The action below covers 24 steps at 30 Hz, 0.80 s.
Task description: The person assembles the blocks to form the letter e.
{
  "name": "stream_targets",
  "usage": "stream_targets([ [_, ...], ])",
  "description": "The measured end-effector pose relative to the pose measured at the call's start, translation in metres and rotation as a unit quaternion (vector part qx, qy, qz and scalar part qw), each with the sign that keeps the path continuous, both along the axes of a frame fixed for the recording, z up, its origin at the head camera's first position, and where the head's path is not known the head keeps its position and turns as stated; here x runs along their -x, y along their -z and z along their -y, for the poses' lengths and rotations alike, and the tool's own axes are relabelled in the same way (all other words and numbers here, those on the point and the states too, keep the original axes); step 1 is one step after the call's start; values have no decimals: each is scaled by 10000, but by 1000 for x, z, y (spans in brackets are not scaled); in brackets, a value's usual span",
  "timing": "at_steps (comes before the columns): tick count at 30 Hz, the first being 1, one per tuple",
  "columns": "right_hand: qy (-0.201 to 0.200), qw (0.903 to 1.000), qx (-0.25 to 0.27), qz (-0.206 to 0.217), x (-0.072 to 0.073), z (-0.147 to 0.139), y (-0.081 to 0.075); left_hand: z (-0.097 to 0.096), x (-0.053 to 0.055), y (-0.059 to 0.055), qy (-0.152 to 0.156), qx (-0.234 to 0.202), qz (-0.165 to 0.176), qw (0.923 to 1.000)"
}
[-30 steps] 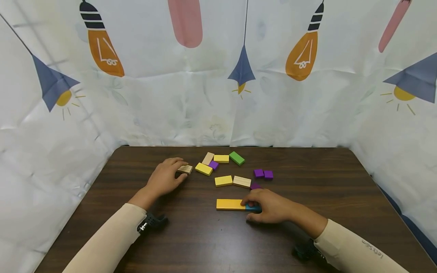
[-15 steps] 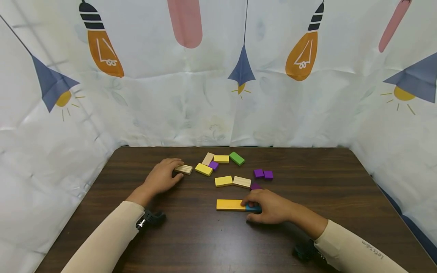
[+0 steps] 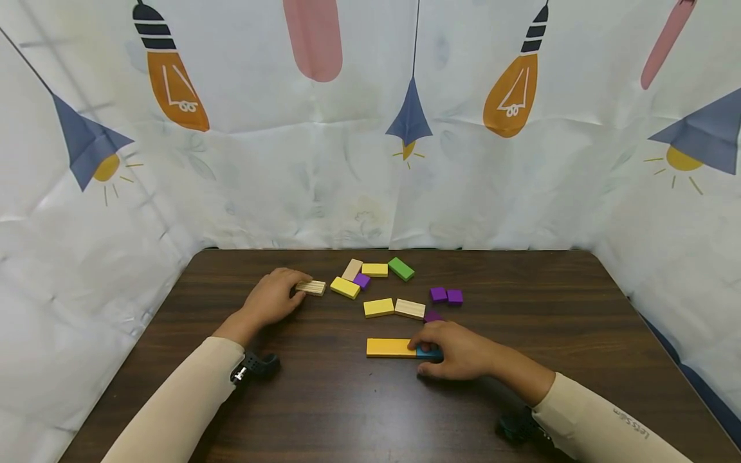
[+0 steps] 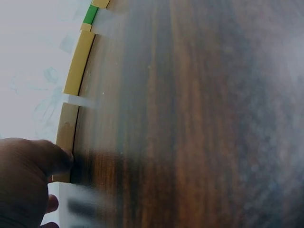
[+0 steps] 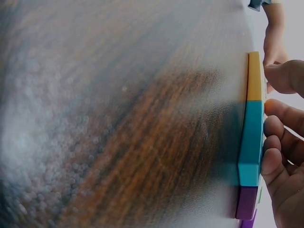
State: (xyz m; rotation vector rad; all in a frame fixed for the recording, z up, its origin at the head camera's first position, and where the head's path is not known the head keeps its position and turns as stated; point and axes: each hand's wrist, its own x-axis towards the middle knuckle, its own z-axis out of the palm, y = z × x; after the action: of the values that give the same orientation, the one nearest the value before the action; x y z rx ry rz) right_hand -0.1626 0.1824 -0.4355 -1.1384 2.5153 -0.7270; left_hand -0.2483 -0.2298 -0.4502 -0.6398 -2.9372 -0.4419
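At the back left of the table, my left hand [image 3: 269,301] pinches the left end of a plain wooden block [image 3: 313,288] lying flat. In the left wrist view the thumb [image 4: 54,159] lies against the block's near face, and the other fingers are mostly hidden. My right hand [image 3: 460,350] lies over a blue block [image 5: 253,137], fingertips resting on it. That block stands end to end with a yellow block [image 3: 389,348], forming a straight row. The right thumb [image 5: 287,77] is held apart from the blocks. A purple block [image 3: 433,316] peeks out behind the right hand.
Behind the row lie a yellow block [image 3: 379,308] and a wooden block [image 3: 410,308]. Two small purple blocks [image 3: 438,294] sit further right. At the back are a green block [image 3: 401,269] and several yellow, wooden and purple blocks. A printed curtain [image 3: 359,180] hangs past the table's far edge.
My left hand has slid slightly left along the wooden block to its left end, uncovering more of it. The block and my right hand have stayed in place.
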Motion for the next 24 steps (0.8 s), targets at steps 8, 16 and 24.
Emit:
stream_targets([
  [8, -15, 10000, 30, -42, 1, 0, 2, 1, 0, 1, -41, 182, -23, 9998],
  [16, -127, 9998, 146, -104, 2, -1, 2, -7, -12, -2, -50, 1, -166, 9998],
  [24, -19, 10000, 35, -1, 0, 0, 1, -25, -28, -5, 102, -101, -256, 9996],
])
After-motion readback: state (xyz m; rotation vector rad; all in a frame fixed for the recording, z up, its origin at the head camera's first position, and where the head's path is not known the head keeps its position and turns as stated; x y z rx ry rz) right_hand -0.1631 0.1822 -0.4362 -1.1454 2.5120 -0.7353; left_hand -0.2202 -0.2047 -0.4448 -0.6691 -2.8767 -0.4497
